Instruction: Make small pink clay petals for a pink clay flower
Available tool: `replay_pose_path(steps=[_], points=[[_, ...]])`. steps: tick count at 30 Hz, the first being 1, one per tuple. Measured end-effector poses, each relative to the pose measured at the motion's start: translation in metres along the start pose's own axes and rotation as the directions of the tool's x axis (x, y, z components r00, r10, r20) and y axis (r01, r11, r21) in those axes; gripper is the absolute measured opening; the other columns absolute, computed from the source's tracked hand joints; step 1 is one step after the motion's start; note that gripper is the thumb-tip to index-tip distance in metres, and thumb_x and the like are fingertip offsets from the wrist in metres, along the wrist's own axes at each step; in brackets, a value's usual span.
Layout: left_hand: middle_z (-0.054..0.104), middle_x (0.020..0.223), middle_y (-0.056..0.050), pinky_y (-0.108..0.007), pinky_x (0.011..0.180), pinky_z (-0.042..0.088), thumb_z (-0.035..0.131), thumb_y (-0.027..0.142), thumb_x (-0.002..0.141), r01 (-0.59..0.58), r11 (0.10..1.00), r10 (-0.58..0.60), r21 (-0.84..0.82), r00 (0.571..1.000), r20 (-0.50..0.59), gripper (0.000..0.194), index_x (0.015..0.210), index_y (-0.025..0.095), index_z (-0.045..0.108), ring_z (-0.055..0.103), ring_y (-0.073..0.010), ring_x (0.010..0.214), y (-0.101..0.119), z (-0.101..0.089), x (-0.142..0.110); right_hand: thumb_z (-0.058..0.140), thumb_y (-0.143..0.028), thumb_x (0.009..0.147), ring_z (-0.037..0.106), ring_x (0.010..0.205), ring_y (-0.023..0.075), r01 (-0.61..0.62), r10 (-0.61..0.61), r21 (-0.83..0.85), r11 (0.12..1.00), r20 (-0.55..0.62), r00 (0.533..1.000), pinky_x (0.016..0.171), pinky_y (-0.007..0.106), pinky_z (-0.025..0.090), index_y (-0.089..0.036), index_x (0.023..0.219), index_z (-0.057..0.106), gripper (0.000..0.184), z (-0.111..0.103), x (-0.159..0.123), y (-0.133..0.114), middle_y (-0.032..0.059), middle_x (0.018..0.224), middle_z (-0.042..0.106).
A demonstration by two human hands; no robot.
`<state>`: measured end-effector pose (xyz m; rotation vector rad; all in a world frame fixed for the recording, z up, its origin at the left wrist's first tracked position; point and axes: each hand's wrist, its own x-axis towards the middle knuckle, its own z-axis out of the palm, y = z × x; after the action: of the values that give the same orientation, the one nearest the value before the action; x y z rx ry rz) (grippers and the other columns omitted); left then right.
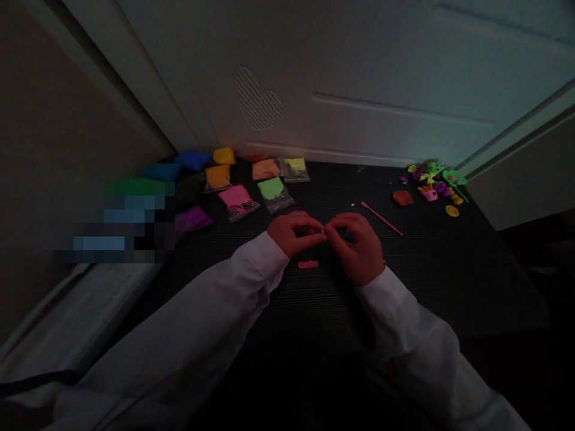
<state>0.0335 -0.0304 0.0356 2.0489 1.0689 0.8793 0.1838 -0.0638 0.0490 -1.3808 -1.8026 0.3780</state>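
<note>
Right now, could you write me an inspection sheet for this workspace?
Surface: black, wood-grained table.
Things: left hand and right hand pinch a small pink piece together; flat pink scalloped strip lies nearer the person.
Clutter: soft coloured packets, left; slim pink stick, reddish-brown lump and small colourful shapes, right.
Hands: bare, fingertips meeting.
Cables: dark cord-like strip, far left; too dim to identify.
Surroundings: pale panel with ribbed heart relief.
</note>
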Motion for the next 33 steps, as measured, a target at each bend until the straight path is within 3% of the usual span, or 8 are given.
replay_pose_path(steps=[9,15,21,33], points=[[0.054,0.066,0.000,-0.020,0.051,0.034,0.051,0.035,0.066,0.020,0.999,-0.020,-0.044,1.000,-0.004,0.022,0.076,0.017,0.060,0.043,-0.0072,0.055,0.0000,0.0000,-0.0014,0.047,-0.026,0.071,0.049,0.077,0.0119,-0.093,0.084,0.185,0.978,0.059,0.995,0.068,0.027,0.040,-0.020,0.074,0.056,0.012,-0.0030,0.0014,-0.0001,0.0018,0.081,0.053],[0.052,0.065,0.000,-0.020,0.050,0.034,0.051,0.034,0.066,0.019,0.998,-0.019,-0.056,1.000,0.009,0.022,0.076,0.016,0.060,0.042,-0.0066,0.053,-0.0007,0.0001,-0.0015,0.050,-0.028,0.069,0.049,0.075,0.0113,-0.074,0.063,0.157,0.985,0.073,0.995,0.063,0.026,0.041,-0.021,0.077,0.057,0.014,-0.0051,0.0010,0.0003,0.0020,0.084,0.052],[0.052,0.064,0.000,-0.020,0.051,0.035,0.052,0.035,0.065,0.006,0.999,-0.004,-0.046,0.999,0.041,0.023,0.077,0.016,0.060,0.043,-0.0068,0.054,-0.0023,0.0010,-0.0014,0.051,-0.027,0.069,0.049,0.080,0.0120,-0.014,0.004,0.112,0.994,0.089,0.996,0.070,0.027,0.040,-0.020,0.074,0.058,0.011,-0.0052,0.0014,0.0014,0.0015,0.080,0.053],[0.053,0.067,0.000,-0.020,0.048,0.034,0.053,0.036,0.064,0.079,0.974,-0.067,-0.214,0.996,0.062,0.025,0.075,0.015,0.059,0.043,-0.0062,0.053,0.0009,-0.0033,-0.0020,0.051,-0.027,0.069,0.049,0.080,0.0122,-0.109,0.071,0.234,0.966,0.162,0.984,0.080,0.031,0.035,-0.020,0.071,0.056,0.009,-0.0061,0.0026,0.0047,-0.0003,0.076,0.055]])
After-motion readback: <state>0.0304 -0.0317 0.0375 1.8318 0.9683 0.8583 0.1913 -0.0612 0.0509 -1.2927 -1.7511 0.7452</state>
